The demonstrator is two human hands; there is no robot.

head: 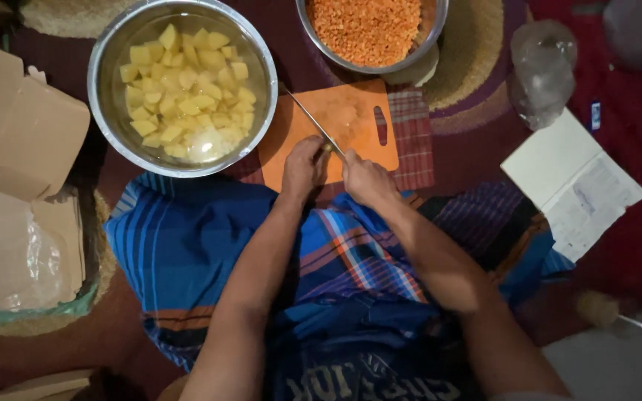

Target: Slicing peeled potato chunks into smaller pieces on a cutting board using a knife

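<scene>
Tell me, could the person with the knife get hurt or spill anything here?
Maybe. The left hand sits right beside the knife that the right hand holds, so fingers could get nicked. The orange cutting board lies on cloth on the floor, so it might slide. The bowl of potato cubes in water touches the board's edge; a bump could slosh it.

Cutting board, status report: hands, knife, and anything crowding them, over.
Right hand grips knife, blade angled over orange cutting board. Left hand pins a small piece at the board's near edge. Steel bowl of potato cubes touches board's left side.
</scene>
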